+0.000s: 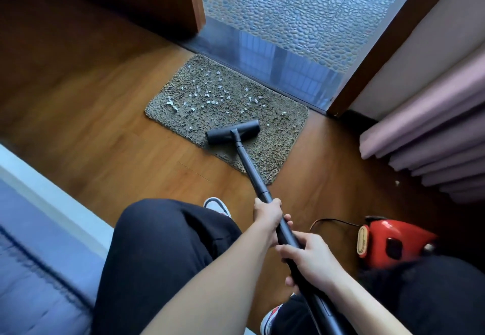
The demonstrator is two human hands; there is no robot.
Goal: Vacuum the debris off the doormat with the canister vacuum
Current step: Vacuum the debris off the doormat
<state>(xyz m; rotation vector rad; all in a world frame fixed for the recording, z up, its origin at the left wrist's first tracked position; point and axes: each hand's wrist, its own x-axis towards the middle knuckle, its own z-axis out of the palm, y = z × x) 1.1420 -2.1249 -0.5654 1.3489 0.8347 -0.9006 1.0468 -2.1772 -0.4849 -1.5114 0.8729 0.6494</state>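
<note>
A shaggy grey-brown doormat [278, 135] lies on the wooden floor before a doorway. Several small white scraps of debris [207, 96] are scattered over its far half. The black floor head [233, 132] of the vacuum sits on the mat's near part, just short of the scraps. Its black wand [252, 169] runs back toward me. My left hand [267, 215] grips the wand higher up, and my right hand [308, 260] grips it lower, closer to my body. The red canister [391, 243] stands on the floor at my right.
A dark threshold [275, 59] and pebbled floor lie beyond the mat. A pink curtain [430, 135] hangs at the right, with a small scrap [397, 182] on the floor by it. A blue bed edge [39, 229] is at the left. My knees and shoes fill the foreground.
</note>
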